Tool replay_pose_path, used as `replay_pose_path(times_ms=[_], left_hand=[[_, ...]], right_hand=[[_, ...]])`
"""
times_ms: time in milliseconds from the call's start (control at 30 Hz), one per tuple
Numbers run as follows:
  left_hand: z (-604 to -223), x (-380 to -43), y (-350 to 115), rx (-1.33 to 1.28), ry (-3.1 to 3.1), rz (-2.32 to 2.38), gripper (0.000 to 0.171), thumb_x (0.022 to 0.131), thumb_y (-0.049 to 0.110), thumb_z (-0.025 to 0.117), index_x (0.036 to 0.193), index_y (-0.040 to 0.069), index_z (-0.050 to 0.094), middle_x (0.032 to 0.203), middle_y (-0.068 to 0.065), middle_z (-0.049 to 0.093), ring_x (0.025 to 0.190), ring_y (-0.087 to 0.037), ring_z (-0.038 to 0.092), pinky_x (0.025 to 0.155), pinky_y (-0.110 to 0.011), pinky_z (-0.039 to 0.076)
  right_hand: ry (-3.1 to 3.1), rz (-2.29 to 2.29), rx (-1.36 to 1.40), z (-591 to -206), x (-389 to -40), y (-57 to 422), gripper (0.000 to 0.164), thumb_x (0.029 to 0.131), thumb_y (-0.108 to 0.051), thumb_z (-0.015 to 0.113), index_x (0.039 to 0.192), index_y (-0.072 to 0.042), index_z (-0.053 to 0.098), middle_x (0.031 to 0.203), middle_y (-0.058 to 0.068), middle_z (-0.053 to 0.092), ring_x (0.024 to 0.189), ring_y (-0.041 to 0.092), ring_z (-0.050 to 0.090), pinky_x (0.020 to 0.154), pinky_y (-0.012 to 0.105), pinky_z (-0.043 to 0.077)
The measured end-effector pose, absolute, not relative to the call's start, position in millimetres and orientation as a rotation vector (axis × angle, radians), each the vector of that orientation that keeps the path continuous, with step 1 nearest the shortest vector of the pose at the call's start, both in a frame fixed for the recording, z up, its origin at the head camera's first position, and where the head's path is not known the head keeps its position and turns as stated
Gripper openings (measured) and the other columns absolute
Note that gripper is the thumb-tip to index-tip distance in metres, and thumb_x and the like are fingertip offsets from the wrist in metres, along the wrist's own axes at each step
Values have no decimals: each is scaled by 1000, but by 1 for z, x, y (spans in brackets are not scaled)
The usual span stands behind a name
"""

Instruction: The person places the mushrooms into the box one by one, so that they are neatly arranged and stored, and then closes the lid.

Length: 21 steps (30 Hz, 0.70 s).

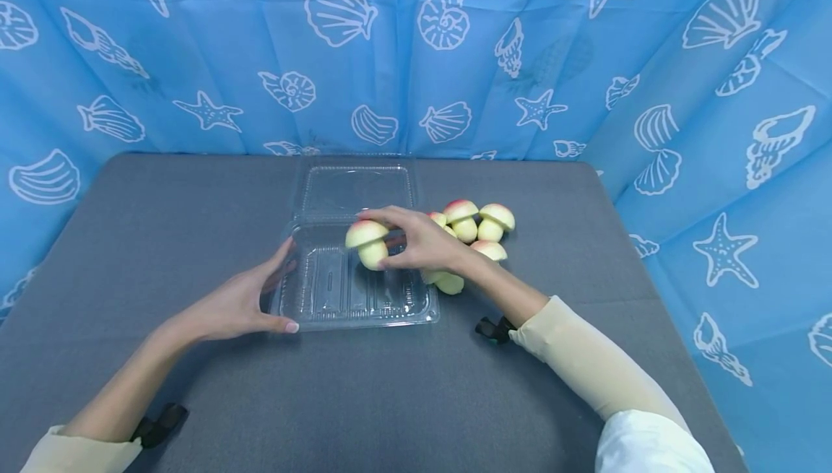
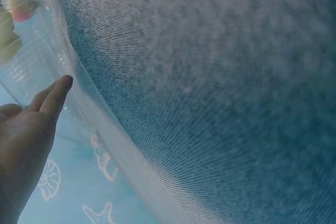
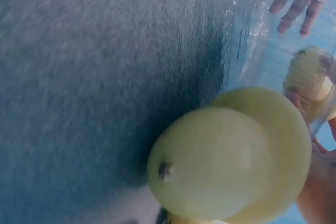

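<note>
A clear plastic clamshell box (image 1: 364,323) lies on the table with its lid (image 1: 357,190) folded back. My right hand (image 1: 425,240) pinches a pale yellow toy mushroom (image 1: 369,245) between thumb and fingers, stem down, over the box's tray. In the right wrist view this mushroom (image 3: 306,77) appears behind the clear wall. At the tray's left side, my left hand (image 1: 240,301) spreads thumb and fingers along the rim, the thumb by the front left corner. Its fingers look straight in the left wrist view.
Several more toy mushrooms (image 1: 461,220), some red-topped, cluster right of the box, partly hidden by my right hand and forearm. One large mushroom (image 3: 226,156) fills much of the right wrist view. A grey cloth (image 1: 403,393) covers the table. A blue shell-patterned curtain (image 1: 403,54) hangs behind.
</note>
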State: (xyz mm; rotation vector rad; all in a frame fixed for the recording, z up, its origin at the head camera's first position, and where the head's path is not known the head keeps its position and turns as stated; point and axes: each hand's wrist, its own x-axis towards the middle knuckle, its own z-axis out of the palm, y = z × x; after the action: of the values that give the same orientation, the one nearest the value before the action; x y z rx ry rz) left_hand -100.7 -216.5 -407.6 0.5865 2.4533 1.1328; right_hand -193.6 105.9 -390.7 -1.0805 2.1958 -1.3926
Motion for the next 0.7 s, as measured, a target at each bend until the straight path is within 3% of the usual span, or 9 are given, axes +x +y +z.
replay_pose_path(times_ms=[233, 700], left_hand=[[-408, -101, -216, 584, 2453, 1129, 134, 71, 34, 90, 160, 16, -8, 165, -15, 2, 143, -39, 31, 111, -49, 33], [-408, -102, -216, 604, 2430, 1139, 131, 74, 35, 89, 160, 14, -9, 166, -16, 2, 143, -39, 30, 109, -48, 35]], right_hand=[[2191, -1363, -1079, -392, -193, 94, 77, 76, 4, 83, 145, -2, 48, 142, 13, 51, 118, 23, 62, 89, 24, 55], [2254, -1198, -1089, -394, -193, 73, 79, 76, -5, 85, 146, -6, 49, 143, 10, 54, 115, 21, 64, 91, 26, 54]])
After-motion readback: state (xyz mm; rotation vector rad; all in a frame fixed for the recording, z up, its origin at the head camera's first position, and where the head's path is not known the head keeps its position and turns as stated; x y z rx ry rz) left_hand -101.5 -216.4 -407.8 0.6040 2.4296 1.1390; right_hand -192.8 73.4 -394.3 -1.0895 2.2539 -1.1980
